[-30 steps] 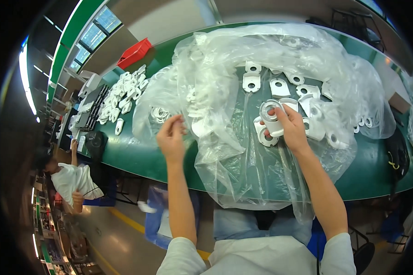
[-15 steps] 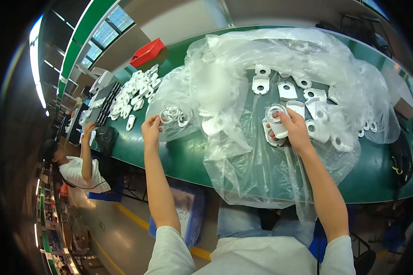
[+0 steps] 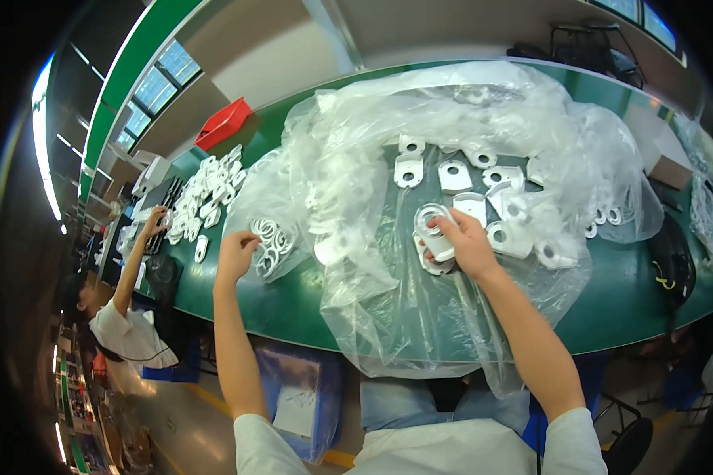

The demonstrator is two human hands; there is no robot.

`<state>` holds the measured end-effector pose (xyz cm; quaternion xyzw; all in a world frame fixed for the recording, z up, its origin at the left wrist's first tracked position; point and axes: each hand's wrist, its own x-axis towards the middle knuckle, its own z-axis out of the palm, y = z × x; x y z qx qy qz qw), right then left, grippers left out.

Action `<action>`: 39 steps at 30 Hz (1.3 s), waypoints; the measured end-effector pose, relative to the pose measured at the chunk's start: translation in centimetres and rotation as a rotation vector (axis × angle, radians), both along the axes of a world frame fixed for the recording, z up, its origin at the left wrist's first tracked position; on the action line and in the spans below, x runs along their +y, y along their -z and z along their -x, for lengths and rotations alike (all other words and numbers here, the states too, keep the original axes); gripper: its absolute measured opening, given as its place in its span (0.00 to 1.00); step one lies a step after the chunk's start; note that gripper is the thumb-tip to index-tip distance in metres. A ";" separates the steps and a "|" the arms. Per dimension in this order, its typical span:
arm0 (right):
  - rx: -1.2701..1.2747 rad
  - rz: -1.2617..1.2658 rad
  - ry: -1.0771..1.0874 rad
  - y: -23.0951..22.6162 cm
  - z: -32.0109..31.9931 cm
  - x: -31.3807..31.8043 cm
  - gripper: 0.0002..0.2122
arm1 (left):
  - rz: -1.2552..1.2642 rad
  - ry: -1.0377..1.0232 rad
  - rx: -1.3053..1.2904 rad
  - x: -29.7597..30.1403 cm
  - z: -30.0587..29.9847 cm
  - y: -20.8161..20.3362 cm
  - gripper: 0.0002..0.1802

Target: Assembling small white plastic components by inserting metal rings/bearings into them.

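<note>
My right hand [image 3: 469, 244] grips a white plastic part [image 3: 434, 231] with a round ring-shaped end, thumb on top and fingers curled beneath. It is above a clear plastic bag [image 3: 356, 305] spread on the green table. Several white plate-like parts [image 3: 454, 176] with round holes lie beyond and beside that hand. On the left, the fingertips of my left hand [image 3: 236, 255] are pressed together beside several white rings [image 3: 271, 237] in a clear bag. Whatever those fingers may pinch is too small to make out.
A heap of white parts [image 3: 206, 194] and a red bin [image 3: 223, 124] are at the table's far left. Another person [image 3: 131, 321] works there. Black items [image 3: 669, 265] and a cardboard box [image 3: 664, 150] lie at right. A blue crate [image 3: 299, 396] stands below the table edge.
The view has shifted, so the table contents appear further left and lower. My left hand has drawn slightly back from the rings. My right hand keeps its hold on the white part.
</note>
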<state>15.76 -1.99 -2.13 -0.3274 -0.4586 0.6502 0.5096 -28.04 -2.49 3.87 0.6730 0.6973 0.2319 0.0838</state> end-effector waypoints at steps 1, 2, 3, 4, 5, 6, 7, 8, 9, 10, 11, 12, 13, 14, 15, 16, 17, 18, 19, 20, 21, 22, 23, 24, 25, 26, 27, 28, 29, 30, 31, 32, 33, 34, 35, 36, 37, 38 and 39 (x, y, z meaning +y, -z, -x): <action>-0.007 -0.007 0.000 0.0 0.1 -0.1 0.09 | -0.018 -0.009 0.001 0.2 0.0 -0.2 0.06; -0.013 -0.013 -0.002 -0.2 0.1 -0.2 0.09 | -0.006 -0.027 0.050 0.4 0.1 -0.5 0.06; 0.004 0.002 -0.009 -0.4 0.1 -0.4 0.09 | 0.007 -0.046 0.099 0.5 0.3 -0.9 0.05; 0.000 0.006 -0.023 -0.5 0.2 -0.4 0.09 | 0.069 -0.027 0.126 0.5 0.6 -1.7 0.05; -0.003 0.010 -0.039 -0.5 0.3 -0.4 0.09 | 0.167 0.006 0.095 0.6 0.8 -2.5 0.06; 0.009 -0.001 -0.052 -0.4 0.4 -0.4 0.09 | 0.267 0.038 0.065 0.7 1.1 -3.3 0.07; -0.006 -0.002 -0.041 -0.3 0.1 -0.3 0.09 | 0.382 0.049 0.067 0.8 -1.9 -5.1 0.08; -0.013 -0.005 -0.043 -0.4 0.0 -0.4 0.09 | 0.478 0.064 0.065 0.6 -3.7 -6.8 0.08; -0.013 -0.009 -0.056 -0.5 -0.2 -0.4 0.09 | 0.571 0.083 0.063 0.4 -5.2 -8.1 0.08; -0.015 -0.010 -0.049 -0.5 -0.3 -0.2 0.09 | 0.607 0.116 0.027 0.3 -6.9 -9.0 0.08; -0.010 0.008 -0.058 -0.5 -0.2 -0.1 0.09 | 0.549 0.184 0.013 0.2 -8.3 -9.2 0.08; -0.006 0.027 -0.065 -0.4 -0.2 -0.1 0.09 | 0.490 0.253 -0.004 0.3 -9.7 -9.2 0.08; -0.002 0.016 -0.051 -0.5 -0.4 -0.1 0.10 | 0.385 0.274 -0.006 0.6 -11.5 -9.0 0.08; 0.006 0.006 -0.048 -0.6 -0.3 0.0 0.10 | 0.257 0.332 -0.083 0.5 -13.3 -8.6 0.07; -0.003 0.006 -0.054 -0.8 -0.4 0.0 0.10 | 0.127 0.391 -0.163 0.6 -15.2 -8.0 0.07; -0.009 0.009 -0.051 -0.9 -0.4 0.0 0.10 | 0.079 0.420 -0.283 0.8 -17.1 -7.3 0.06; 0.023 0.030 -0.060 -0.9 -0.5 0.1 0.11 | 0.033 0.451 -0.410 1.3 -18.7 -6.2 0.06; 0.054 0.050 -0.068 -0.8 -0.7 0.2 0.11 | 0.051 0.545 -0.562 2.0 -19.9 -5.1 0.06; 0.068 0.058 -0.078 -0.5 -0.8 0.4 0.11 | 0.065 0.632 -0.707 2.4 -20.8 -4.4 0.05; 0.088 0.083 -0.077 -0.7 -0.5 0.3 0.11 | 0.027 0.661 -0.792 3.0 -21.1 -2.9 0.06; 0.109 0.108 -0.077 -0.9 -0.2 0.2 0.11 | 0.026 0.659 -0.799 3.5 -21.2 -1.4 0.06; 0.122 0.126 -0.094 -1.0 -0.1 0.0 0.11 | 0.044 0.628 -0.969 3.8 -21.5 -0.2 0.06; 0.101 0.122 -0.089 -1.2 0.0 0.0 0.12 | 0.063 0.591 -1.137 4.0 -21.7 0.8 0.06; 0.081 0.117 -0.085 -1.3 0.0 0.0 0.12 | 0.075 0.530 -1.226 3.9 -21.7 1.7 0.06; 0.048 0.053 -0.088 -1.1 -0.2 0.3 0.13 | 0.082 0.533 -1.229 3.9 -22.0 2.2 0.06; 0.047 0.057 -0.083 -0.9 -0.3 0.3 0.13 | 0.107 0.461 -1.278 3.7 -22.3 2.7 0.07; 0.052 0.073 -0.081 -0.8 -0.5 0.2 0.13 | 0.131 0.387 -1.324 3.6 -22.5 2.9 0.07; 0.055 0.087 -0.082 -0.7 -0.6 0.3 0.14 | 0.132 0.387 -1.325 3.6 -22.7 3.0 0.07; 0.054 0.087 -0.081 -0.7 -0.6 0.3 0.14 | 0.127 0.376 -1.333 3.6 -22.9 3.0 0.07; 0.082 0.104 -0.065 -0.9 -0.6 0.3 0.15 | 0.122 0.365 -1.341 3.6 -23.2 3.1 0.08; 0.110 0.123 -0.048 -0.9 -0.5 0.2 0.16 | 0.125 0.365 -1.342 3.3 -23.5 2.9 0.08; 0.109 0.125 -0.046 -1.0 -0.5 0.1 0.16 | 0.126 0.356 -1.398 3.0 -23.8 2.5 0.08; 0.116 0.108 -0.048 -1.0 -0.5 0.1 0.16 | 0.127 0.348 -1.454 2.7 -24.2 2.3 0.08; 0.123 0.091 -0.051 -1.1 -0.5 0.1 0.17 | 0.129 0.348 -1.455 2.5 -24.8 2.4 0.08; 0.113 0.084 -0.055 -0.9 -0.5 0.1 0.18 | 0.121 0.313 -1.472 2.2 -25.5 2.5 0.08; 0.113 0.085 -0.054 -0.8 -0.5 0.1 0.18 | 0.113 0.278 -1.488 2.0 -26.0 2.7 0.08; 0.126 0.081 -0.055 -0.8 -0.5 0.0 0.18 | 0.134 0.346 -1.510 2.1 -26.0 3.0 0.08; 0.139 0.076 -0.055 -0.8 -0.5 0.0 0.18 | 0.133 0.345 -1.510 2.0 -26.1 3.2 0.08; 0.139 0.076 -0.057 -0.6 -0.4 0.1 0.18 | 0.155 0.337 -1.495 1.9 -26.3 3.2 0.08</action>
